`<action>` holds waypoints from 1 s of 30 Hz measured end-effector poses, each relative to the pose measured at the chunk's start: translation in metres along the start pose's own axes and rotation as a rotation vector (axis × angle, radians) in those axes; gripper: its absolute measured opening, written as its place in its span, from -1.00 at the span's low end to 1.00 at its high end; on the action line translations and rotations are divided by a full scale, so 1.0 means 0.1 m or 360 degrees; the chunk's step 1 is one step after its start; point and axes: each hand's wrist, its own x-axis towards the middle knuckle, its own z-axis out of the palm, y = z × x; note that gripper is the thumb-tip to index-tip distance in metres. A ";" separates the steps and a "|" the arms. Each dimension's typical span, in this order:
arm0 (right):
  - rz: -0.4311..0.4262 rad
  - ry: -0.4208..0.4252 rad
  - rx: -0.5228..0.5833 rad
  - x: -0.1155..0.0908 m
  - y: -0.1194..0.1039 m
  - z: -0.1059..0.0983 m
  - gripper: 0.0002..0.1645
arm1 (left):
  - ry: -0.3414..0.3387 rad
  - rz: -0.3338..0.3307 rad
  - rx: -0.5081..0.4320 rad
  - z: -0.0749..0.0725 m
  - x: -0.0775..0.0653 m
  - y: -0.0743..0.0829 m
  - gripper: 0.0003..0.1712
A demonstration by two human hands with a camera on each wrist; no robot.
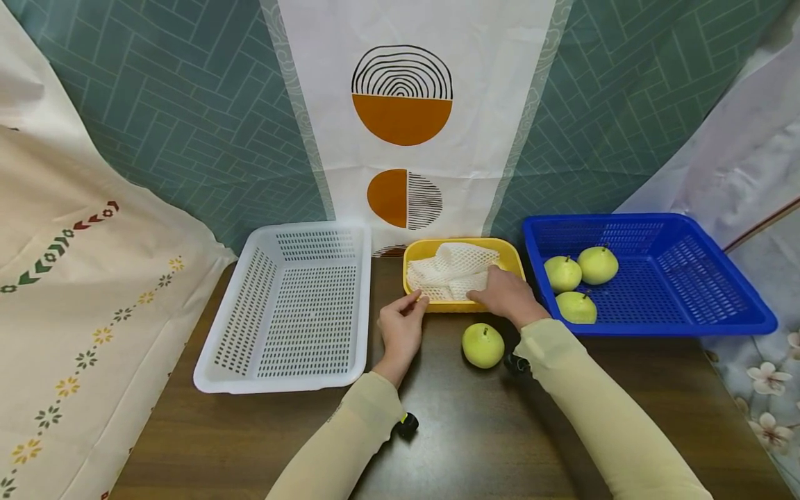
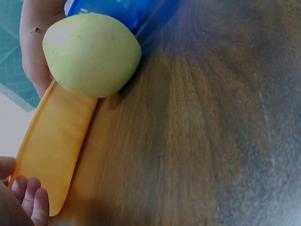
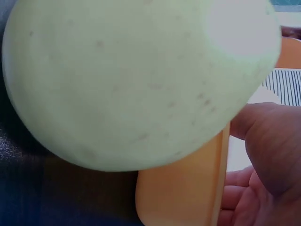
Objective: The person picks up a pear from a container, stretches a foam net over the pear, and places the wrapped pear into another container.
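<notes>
A small yellow basket (image 1: 459,307) stands between two larger baskets, with white foam netting (image 1: 453,267) bunched inside it. My left hand (image 1: 401,330) is at its front left corner, the thumb and curled fingers (image 2: 29,190) on either side of the rim. Over the basket's right side reaches my right hand (image 1: 507,295), its thumb and fingers gripping the netting; the rim partly hides those fingers in the right wrist view. A yellow-green pear (image 1: 483,346) rests on the table in front of the basket, close to the right wrist, and fills much of the right wrist view.
To the left stands a white plastic basket (image 1: 284,383) with nothing in it. A blue basket (image 1: 656,329) on the right holds three pears (image 1: 598,265) on its left side. Patterned cloth (image 1: 400,160) hangs behind the wooden table (image 1: 459,444).
</notes>
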 end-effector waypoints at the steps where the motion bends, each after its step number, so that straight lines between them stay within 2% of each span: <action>1: 0.0003 0.0000 -0.0008 0.00 0.00 0.00 -0.30 | -0.0003 0.0000 -0.0004 0.00 0.00 0.00 -0.78; 4: 0.0008 0.0000 -0.0020 0.02 0.00 -0.01 -0.53 | -0.0009 -0.0007 -0.0012 0.00 0.00 0.00 -0.78; 7: 0.0013 0.0005 -0.0009 0.04 0.00 -0.01 -0.55 | -0.0014 -0.0013 -0.0021 0.01 0.00 0.00 -0.77; 10: 0.0024 0.0020 0.0011 0.04 -0.01 0.01 -0.45 | -0.0015 -0.0017 -0.0026 0.01 0.00 -0.01 -0.78; 17: 0.0028 0.0137 -0.0001 0.06 -0.06 0.09 -0.05 | -0.0020 -0.0026 -0.0015 0.01 0.01 -0.03 -0.77; 20: 0.0061 0.0159 -0.0008 0.07 -0.08 0.10 0.00 | -0.0021 -0.0029 -0.0003 0.00 0.01 -0.03 -0.78; 22: 0.0072 0.0151 -0.0012 0.08 -0.09 0.09 -0.08 | -0.0021 -0.0028 -0.0001 0.00 0.01 -0.04 -0.78; 27: 0.0059 0.0083 -0.0020 0.10 -0.12 0.05 -0.55 | -0.0016 -0.0023 0.0010 0.00 0.01 -0.03 -0.79; 30: 0.0055 0.0070 -0.0035 0.11 -0.12 0.04 -0.74 | -0.0016 -0.0019 0.0016 0.00 0.01 -0.03 -0.79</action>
